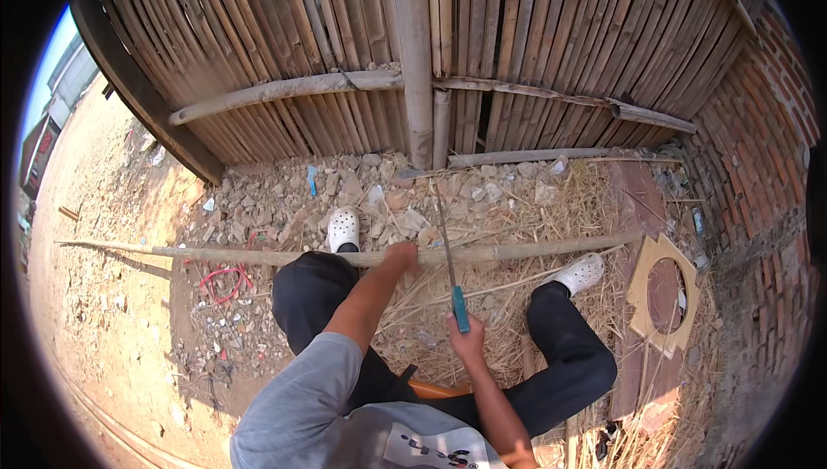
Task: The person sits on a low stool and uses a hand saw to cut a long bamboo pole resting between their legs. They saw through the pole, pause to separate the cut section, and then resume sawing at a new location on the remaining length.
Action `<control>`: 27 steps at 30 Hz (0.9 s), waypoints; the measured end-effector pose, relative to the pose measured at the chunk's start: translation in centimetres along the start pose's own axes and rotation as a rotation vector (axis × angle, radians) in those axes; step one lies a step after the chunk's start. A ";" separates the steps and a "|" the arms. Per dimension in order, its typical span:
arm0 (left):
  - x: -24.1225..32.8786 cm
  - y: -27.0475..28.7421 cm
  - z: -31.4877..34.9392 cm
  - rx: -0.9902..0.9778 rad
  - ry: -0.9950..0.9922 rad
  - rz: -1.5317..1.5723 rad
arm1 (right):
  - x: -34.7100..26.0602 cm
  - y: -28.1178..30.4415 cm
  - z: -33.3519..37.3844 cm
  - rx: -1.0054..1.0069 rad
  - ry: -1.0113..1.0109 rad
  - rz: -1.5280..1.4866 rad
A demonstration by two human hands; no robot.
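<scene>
A long bamboo pole [534,249] lies crosswise in front of me, from the sunlit ground at the left to near a cut-out board at the right. My left hand [402,256] is closed on the pole near its middle; its fingers are slightly blurred. In my right hand [466,337] is the teal handle of a hand saw [459,307]. The narrow saw blade points away from me and crosses the pole just right of my left hand. Whether its teeth sit in a cut is too small to tell.
My feet in white clogs [579,274] are on the far side and right of the pole. A bamboo-slat wall [310,30] stands ahead, a brick wall [749,159] at the right. Rubble [258,193], straw [508,297], a red cord [226,284] and a yellowish board with a round hole [642,314] lie around.
</scene>
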State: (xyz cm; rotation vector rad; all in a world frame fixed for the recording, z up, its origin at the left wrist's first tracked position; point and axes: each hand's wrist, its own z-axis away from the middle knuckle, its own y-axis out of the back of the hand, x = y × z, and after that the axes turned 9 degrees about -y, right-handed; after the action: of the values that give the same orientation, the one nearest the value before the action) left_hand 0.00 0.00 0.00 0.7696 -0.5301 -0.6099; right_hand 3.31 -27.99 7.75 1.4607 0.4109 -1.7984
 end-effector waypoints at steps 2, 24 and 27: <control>-3.7 1.9 -0.1 0.074 0.039 -0.041 | -0.8 -3.5 -0.6 -0.013 -0.032 -0.078; -0.1 -3.5 -2.8 0.121 -0.051 0.057 | 4.3 -3.9 -1.4 0.137 -0.054 0.036; -0.5 -3.4 -3.5 0.084 -0.039 0.045 | 3.2 -4.3 -1.2 0.148 -0.043 -0.006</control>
State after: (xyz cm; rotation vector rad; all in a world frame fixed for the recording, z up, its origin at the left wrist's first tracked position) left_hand 0.84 0.01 -4.85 0.8240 -0.6107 -0.5650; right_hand 0.86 -25.54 3.46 1.5188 0.2657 -1.8958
